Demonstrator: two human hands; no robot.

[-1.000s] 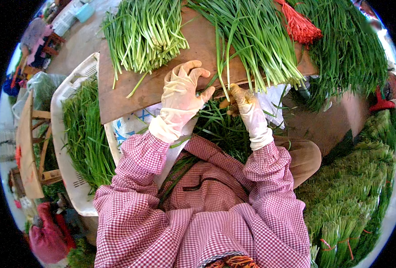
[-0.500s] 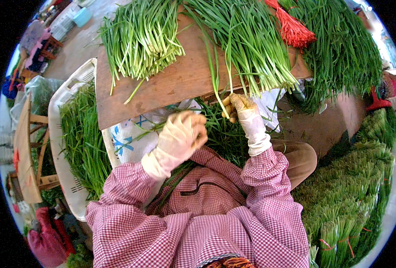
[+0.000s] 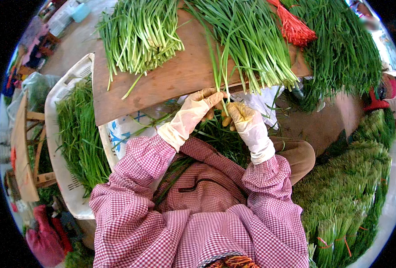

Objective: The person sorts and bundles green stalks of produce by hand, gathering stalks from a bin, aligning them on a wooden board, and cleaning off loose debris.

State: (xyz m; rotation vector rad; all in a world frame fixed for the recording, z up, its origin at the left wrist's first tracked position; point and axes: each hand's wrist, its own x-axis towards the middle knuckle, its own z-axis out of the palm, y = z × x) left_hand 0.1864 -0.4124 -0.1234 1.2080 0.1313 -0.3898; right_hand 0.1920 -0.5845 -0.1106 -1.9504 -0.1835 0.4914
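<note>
Two or so garlic chive stalks [image 3: 225, 79] hang over the near edge of the wooden board [image 3: 149, 96], white ends toward me. My left hand [image 3: 200, 109], in a thin pale glove, is closed on these ends from the left. Close beside it, my gloved right hand [image 3: 246, 119] pinches the same stalks lower down. Their leaves run up into the loose pile of garlic chives [image 3: 256, 49] on the board. Another pile of garlic chives [image 3: 144, 40] lies to the left, cut ends facing me. The fingertips partly hide the stalk ends.
Red ties [image 3: 294, 29] lie on the right pile, beside a larger heap of chives [image 3: 341, 53]. A white plastic crate [image 3: 53, 134] full of greens stands at my left. Tied bundles [image 3: 341, 201] stack up at my right. Loose leaves [image 3: 222, 138] lie below my hands.
My left hand has moved right and up, from apart to closing on the stalks beside my right hand. My right hand has dropped slightly toward me.
</note>
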